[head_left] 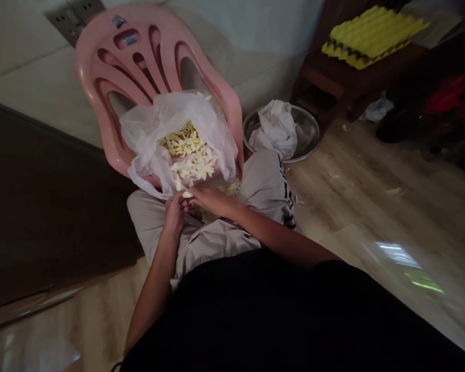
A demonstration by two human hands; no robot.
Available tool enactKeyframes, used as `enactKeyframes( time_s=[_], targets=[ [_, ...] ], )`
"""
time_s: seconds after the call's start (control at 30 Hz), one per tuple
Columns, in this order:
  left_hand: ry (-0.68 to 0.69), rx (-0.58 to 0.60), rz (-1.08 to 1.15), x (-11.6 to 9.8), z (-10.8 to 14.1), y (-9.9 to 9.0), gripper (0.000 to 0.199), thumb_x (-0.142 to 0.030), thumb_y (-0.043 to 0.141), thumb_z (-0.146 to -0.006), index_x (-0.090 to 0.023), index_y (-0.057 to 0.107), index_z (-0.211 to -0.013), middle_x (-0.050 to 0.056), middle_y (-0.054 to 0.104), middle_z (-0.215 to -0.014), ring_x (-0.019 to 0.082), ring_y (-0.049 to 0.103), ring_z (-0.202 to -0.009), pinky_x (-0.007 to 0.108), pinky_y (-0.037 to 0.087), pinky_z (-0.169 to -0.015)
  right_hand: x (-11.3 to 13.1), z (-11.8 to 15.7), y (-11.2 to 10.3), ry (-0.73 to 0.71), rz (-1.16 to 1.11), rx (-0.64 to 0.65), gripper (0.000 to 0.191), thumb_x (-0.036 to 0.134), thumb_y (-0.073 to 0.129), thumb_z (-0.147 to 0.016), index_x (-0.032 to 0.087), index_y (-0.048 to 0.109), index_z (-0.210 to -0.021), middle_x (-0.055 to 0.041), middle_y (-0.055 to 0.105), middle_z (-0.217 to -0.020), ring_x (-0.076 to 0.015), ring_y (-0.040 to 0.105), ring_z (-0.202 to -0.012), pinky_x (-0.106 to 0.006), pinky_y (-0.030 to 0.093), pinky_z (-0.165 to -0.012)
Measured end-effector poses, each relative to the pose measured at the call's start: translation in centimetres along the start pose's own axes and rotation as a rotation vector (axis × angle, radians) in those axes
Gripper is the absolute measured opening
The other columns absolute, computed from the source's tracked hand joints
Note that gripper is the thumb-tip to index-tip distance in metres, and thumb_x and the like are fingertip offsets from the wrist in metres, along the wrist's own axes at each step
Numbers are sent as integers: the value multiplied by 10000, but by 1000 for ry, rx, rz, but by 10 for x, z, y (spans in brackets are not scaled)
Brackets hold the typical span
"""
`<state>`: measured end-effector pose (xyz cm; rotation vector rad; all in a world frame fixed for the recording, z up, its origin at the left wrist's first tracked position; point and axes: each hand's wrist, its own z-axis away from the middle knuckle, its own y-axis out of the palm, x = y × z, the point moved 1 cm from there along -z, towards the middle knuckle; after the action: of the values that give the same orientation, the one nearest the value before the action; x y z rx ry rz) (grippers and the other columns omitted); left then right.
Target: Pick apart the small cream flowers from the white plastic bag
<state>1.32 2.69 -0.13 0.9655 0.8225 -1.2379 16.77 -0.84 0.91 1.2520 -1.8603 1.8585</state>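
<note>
Both my hands meet over my lap at the front edge of a pink plastic chair (139,31). My left hand (175,205) is closed, its fingers pinched on a pale flower (186,194). Close against it, my right hand (209,200) has its fingertips pressed together at the same flower. Just beyond them, a white plastic bag (147,132) lies opened on the chair seat. Inside it are loose white flowers (197,164) and a heap of yellowish buds (184,138). More pale flower bits (232,187) lie below, between my knees.
Right of the chair, a round metal basin (310,132) on the floor holds a crumpled white bag (277,126). Yellow egg trays (372,36) rest on a dark wooden stool (329,72). Scraps dot the wooden floor (372,206). A dark panel (42,206) stands on the left.
</note>
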Motion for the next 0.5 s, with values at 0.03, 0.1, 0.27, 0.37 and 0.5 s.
enactKeyframes(
  time_s=[0.03, 0.1, 0.27, 0.37, 0.5],
  targets=[
    [-33, 20, 1, -1, 0, -1, 352, -292, 718, -638, -212, 385, -554, -137, 265, -443, 11, 220, -329, 136, 162, -312, 1, 1, -2, -9, 75, 15, 245, 253, 492, -985, 184, 510, -1219, -89, 700, -986, -205, 640, -838, -258, 402, -665],
    [-84, 46, -9, -1, 0, -2, 346, -303, 702, -652, -217, 378, -563, -140, 261, -435, 12, 205, -322, 127, 191, -305, 5, 2, -4, -25, 207, 34, 239, 209, 470, -982, 183, 520, -1215, -111, 698, -1044, -213, 651, -834, -274, 409, -659],
    [-168, 124, -33, 2, 0, -6, 312, -341, 691, -654, -217, 417, -572, -150, 269, -423, 9, 160, -329, 145, 402, -395, 12, 1, -6, -40, 364, 51, 260, 211, 470, -990, 198, 523, -1244, -120, 686, -1114, -220, 668, -826, -302, 445, -669],
    [-161, 146, -59, 5, -1, -7, 307, -338, 711, -616, -210, 438, -558, -158, 255, -423, 6, 152, -348, 183, 478, -480, 12, 1, -4, -35, 351, 48, 256, 211, 491, -984, 197, 550, -1233, -127, 688, -1103, -214, 664, -823, -306, 447, -686],
    [-107, 111, -103, 8, -1, -5, 285, -365, 731, -603, -203, 498, -581, -134, 323, -435, 33, 239, -369, 215, 459, -486, 5, -5, 1, 24, 124, 15, 169, 233, 508, -981, 159, 620, -1083, -104, 700, -915, -202, 637, -780, -286, 415, -674]
  ],
)
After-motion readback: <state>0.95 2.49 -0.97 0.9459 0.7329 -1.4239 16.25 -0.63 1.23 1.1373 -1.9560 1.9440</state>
